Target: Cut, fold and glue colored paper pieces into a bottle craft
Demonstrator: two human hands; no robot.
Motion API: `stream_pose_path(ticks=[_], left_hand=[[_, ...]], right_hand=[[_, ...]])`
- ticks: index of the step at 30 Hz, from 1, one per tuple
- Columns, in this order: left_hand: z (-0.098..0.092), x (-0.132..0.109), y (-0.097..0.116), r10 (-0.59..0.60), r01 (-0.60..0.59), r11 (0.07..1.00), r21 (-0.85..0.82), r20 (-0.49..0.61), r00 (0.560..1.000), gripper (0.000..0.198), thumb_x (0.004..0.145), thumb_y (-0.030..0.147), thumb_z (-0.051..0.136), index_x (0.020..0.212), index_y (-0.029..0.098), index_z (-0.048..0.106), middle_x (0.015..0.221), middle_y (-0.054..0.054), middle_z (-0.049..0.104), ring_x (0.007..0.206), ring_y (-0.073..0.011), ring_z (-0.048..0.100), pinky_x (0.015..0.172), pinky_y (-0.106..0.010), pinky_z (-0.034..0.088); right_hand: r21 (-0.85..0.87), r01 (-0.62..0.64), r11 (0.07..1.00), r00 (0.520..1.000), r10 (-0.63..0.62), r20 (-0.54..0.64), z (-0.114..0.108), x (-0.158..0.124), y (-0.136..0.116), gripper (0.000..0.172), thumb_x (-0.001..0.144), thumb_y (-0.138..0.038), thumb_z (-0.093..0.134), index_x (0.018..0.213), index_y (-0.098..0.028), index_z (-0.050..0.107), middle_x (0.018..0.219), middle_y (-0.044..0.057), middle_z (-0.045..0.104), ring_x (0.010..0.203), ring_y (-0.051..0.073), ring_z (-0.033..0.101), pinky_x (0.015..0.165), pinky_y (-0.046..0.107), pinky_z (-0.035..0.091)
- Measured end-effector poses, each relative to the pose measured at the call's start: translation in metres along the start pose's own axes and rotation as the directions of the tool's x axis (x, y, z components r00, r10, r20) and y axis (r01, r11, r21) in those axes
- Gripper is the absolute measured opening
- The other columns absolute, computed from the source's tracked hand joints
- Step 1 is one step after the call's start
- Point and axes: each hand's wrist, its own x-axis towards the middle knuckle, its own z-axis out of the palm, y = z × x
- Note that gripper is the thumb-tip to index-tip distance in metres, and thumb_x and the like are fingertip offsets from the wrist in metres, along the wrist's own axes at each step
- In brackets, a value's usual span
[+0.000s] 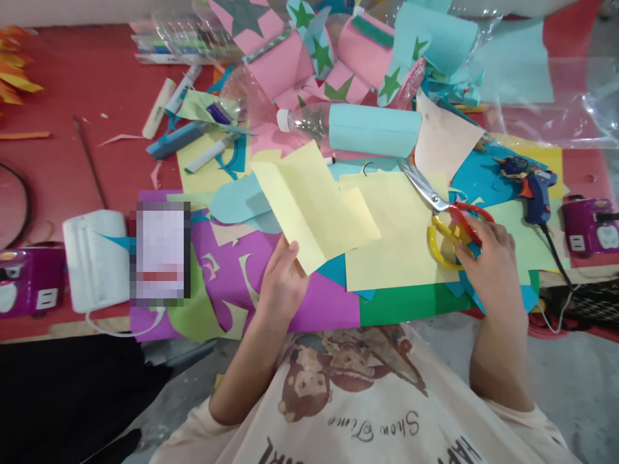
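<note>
My left hand pinches the near corner of a folded pale yellow paper sheet and lifts it above the table. My right hand closes round the red and yellow handles of a pair of scissors that lie on a larger yellow sheet. The steel blades point away to the upper left. Purple paper with cut-out shapes and a green sheet lie underneath near the table's front edge.
A blue glue gun lies right of the scissors, its cord running to the front edge. A plastic bottle wrapped in light blue paper lies behind, among pink and blue star-covered rolls. Markers, a white pouch and a purple box sit around.
</note>
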Motion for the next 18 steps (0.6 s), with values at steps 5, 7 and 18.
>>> stream_pose_path(ticks=[5, 7, 18], left_hand=[[0.004, 0.001, 0.001, -0.023, 0.02, 0.997, -0.074, -0.039, 0.999, 0.035, 0.087, 0.044, 0.057, 0.117, 0.024, 0.059, 0.125, -0.009, 0.065, 0.135, -0.0241, 0.048, 0.105, -0.036, 0.049], [0.004, 0.001, 0.001, -0.023, 0.021, 0.997, -0.079, -0.031, 0.999, 0.037, 0.087, 0.045, 0.058, 0.117, 0.025, 0.058, 0.126, -0.009, 0.064, 0.133, -0.0248, 0.049, 0.103, -0.036, 0.05], [0.004, 0.001, -0.001, 0.063, -0.081, 0.99, -0.118, -0.155, 0.986, 0.045, 0.077, 0.043, 0.073, 0.114, 0.025, 0.053, 0.125, -0.007, 0.062, 0.119, -0.0246, 0.06, 0.095, -0.034, 0.053]], right_hand=[[-0.09, 0.047, 0.995, 0.988, -0.033, 0.151, -0.002, 0.011, -0.001, 0.059, 0.084, -0.024, 0.052, 0.141, -0.013, 0.043, 0.122, 0.021, 0.056, 0.112, 0.039, 0.053, 0.094, 0.054, 0.046], [-0.126, 0.055, 0.99, 0.978, -0.028, 0.208, -0.005, 0.018, -0.002, 0.066, 0.082, -0.025, 0.055, 0.145, -0.013, 0.038, 0.125, 0.022, 0.055, 0.114, 0.04, 0.053, 0.093, 0.053, 0.047], [-0.046, 0.022, 0.999, 0.984, -0.013, 0.176, 0.002, 0.037, -0.009, 0.062, 0.075, -0.023, 0.062, 0.135, -0.023, 0.047, 0.116, 0.017, 0.057, 0.113, 0.035, 0.054, 0.092, 0.049, 0.046]])
